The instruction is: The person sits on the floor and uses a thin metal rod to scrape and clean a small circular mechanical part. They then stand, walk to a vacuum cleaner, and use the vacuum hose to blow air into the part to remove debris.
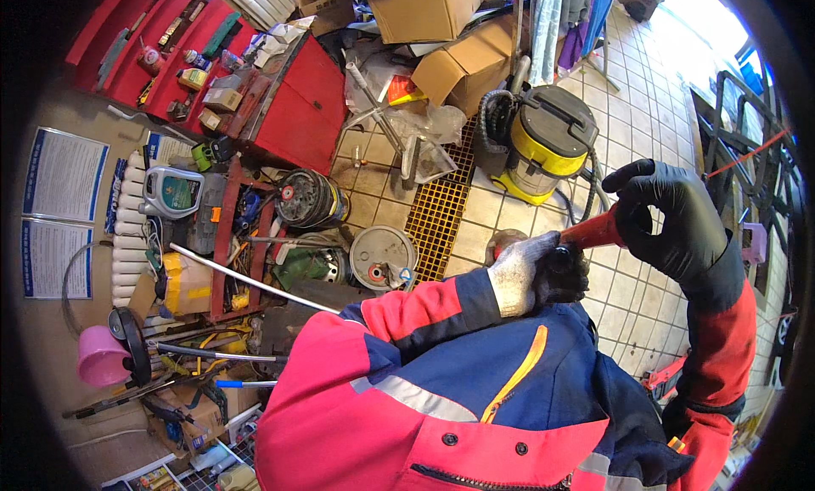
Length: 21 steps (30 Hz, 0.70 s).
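Note:
In front of my chest, my left hand (543, 274) wears a white glove with dark fingers. It is closed around one end of a red tapered tool (592, 230); the grip hides most of that end, so I cannot tell the tool's kind. At the other end, my right hand (666, 219), in a black glove, holds the wider part with bent fingers, its thumb and fingers forming a loop. A brownish round piece (503, 243) shows just beyond my left hand; whether it belongs to the tool is hidden.
A yellow and black vacuum cleaner (548, 139) stands on the tiled floor ahead, beside a yellow floor grating (441, 202). Left of it are a lidded grey bucket (382, 258), a red tool cabinet (301, 105) and a cluttered shelf. Cardboard boxes (467, 62) lie at the back.

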Available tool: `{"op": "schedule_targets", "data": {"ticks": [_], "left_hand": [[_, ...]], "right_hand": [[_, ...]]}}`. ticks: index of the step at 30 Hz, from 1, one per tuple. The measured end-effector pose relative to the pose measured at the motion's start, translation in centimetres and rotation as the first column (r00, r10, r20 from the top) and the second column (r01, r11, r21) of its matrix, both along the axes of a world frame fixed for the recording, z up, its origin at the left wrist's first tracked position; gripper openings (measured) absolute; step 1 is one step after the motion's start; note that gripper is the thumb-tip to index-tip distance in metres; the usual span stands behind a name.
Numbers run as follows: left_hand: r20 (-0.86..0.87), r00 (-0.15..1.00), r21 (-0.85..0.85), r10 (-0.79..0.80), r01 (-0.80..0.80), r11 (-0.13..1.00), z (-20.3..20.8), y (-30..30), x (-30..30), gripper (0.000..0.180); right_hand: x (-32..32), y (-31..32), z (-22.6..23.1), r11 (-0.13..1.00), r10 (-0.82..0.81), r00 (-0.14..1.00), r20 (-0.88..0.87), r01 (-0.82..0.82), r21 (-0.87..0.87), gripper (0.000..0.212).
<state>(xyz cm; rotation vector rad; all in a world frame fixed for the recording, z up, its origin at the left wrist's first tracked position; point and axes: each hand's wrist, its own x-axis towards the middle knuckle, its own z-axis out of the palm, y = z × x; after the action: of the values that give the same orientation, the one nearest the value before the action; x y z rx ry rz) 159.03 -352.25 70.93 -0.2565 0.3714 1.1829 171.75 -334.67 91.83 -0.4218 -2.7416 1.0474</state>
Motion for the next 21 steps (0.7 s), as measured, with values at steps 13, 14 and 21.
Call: {"op": "schedule_targets", "data": {"ticks": [13, 14, 21], "left_hand": [[0.102, 0.995, -0.069, -0.011, 0.018, 0.997, -1.5, 0.6, 0.0, 0.061], [0.169, 0.986, -0.034, -0.005, 0.011, 0.999, -1.7, 0.5, -0.1, 0.063], [-0.014, 0.998, -0.036, -0.058, 0.058, 0.998, -0.2, 0.4, 0.3, 0.064]], "right_hand": [[0.4, 0.4, -0.8, 0.998, 0.016, 0.998, -0.055, -0.019, -0.052, 0.023], [0.9, 0.7, -0.6, 0.997, -0.021, 1.000, 0.015, 0.022, -0.073, 0.023], [2.1, 1.1, -1.0, 0.997, -0.001, 0.988, 0.153, 0.012, -0.074, 0.021]]}}
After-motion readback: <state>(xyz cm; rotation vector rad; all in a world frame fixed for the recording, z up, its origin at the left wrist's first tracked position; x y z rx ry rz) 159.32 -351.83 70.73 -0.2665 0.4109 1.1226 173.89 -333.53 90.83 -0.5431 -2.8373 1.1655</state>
